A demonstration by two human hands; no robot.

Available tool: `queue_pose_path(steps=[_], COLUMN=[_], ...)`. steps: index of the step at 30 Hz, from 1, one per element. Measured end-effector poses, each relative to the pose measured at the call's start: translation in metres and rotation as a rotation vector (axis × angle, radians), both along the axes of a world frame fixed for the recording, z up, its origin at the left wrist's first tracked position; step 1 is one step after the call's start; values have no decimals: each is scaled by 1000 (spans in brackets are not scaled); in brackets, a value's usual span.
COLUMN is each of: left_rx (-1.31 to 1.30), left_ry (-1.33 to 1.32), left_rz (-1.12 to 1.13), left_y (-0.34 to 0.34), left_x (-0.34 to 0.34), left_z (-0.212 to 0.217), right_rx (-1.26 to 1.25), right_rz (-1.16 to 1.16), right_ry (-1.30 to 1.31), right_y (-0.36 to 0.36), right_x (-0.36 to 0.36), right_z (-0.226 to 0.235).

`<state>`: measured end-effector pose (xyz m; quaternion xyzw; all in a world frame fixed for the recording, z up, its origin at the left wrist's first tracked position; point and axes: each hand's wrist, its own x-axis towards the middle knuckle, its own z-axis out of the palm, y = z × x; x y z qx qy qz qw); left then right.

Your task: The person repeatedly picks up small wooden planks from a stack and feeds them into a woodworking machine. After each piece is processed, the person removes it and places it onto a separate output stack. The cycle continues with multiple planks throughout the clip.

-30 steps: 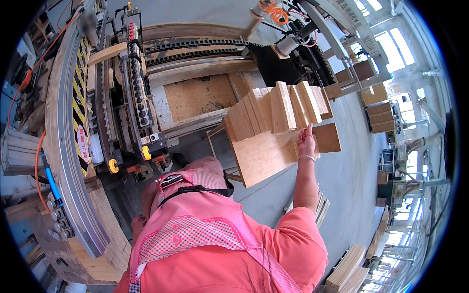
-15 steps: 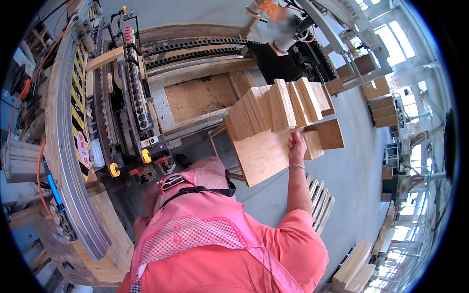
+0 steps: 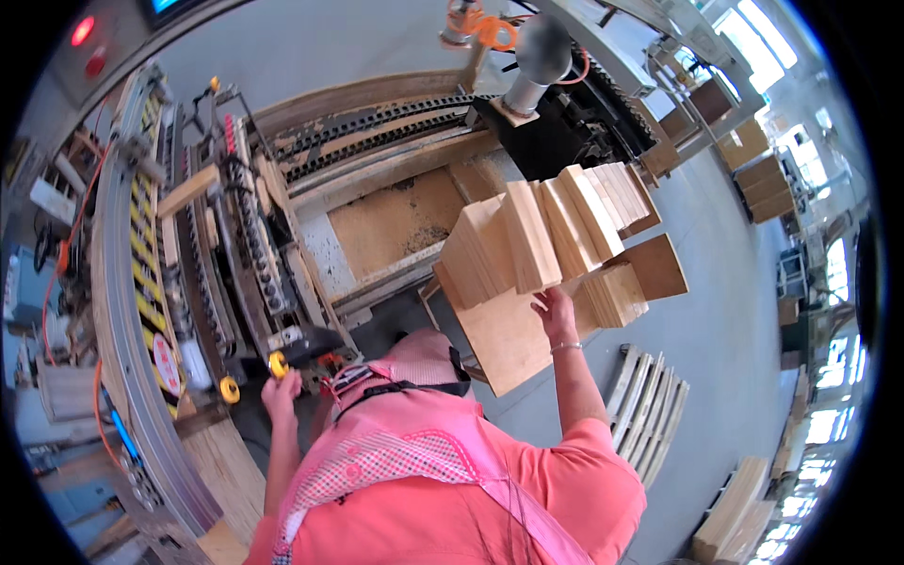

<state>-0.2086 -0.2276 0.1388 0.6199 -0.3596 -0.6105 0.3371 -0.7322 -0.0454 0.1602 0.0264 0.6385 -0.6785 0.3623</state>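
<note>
My right hand [image 3: 557,316] is at the near end of a row of pale wooden boards [image 3: 530,243], fingers partly stretched and apart, fingertips close to the boards' lower edges. The boards stand on edge in leaning bundles on a wooden tabletop [image 3: 504,344]. A shorter stack of boards [image 3: 617,298] lies to the right of this hand. My left hand [image 3: 282,390] looks closed, right at a yellow knob [image 3: 277,363] on the machine's near end. Whether it grips the knob is hidden.
A long machine with a black-and-yellow striped rail [image 3: 144,273] stands on the left. Another yellow knob [image 3: 229,389] sits near my left hand. A slatted wooden pallet [image 3: 650,410] lies on the floor at right. Dark chain tracks [image 3: 377,118] run behind the sawdust-covered bed [image 3: 395,221].
My left hand has come up into view beside the yellow knob. The right hand's fingers have loosened and shifted slightly along the boards. The whole view has turned and moved a little.
</note>
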Motion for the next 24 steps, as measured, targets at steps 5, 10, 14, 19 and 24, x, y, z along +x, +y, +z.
queue_pose_path(steps=[5,10,14,19,24], left_rx=[327,-61,-359,-531,-498], left_ry=[-219,-171,-99,101,225], left_rz=[-524,-594,-608,-894,-1257], left_y=[33,8,-54,-109,-133], left_x=[-5,-86,-210,-356,-464], left_z=[73,92,108,142,164], right_rx=[-96,-180,-268,-298,-377], right_rz=[41,-101,-146,-214,-263], right_ry=[-47,-199,-256,-377,-411], right_y=[14,5,-5,-7,-10], right_x=[11,10,9,7,4], right_z=[-11,10,18,20,20])
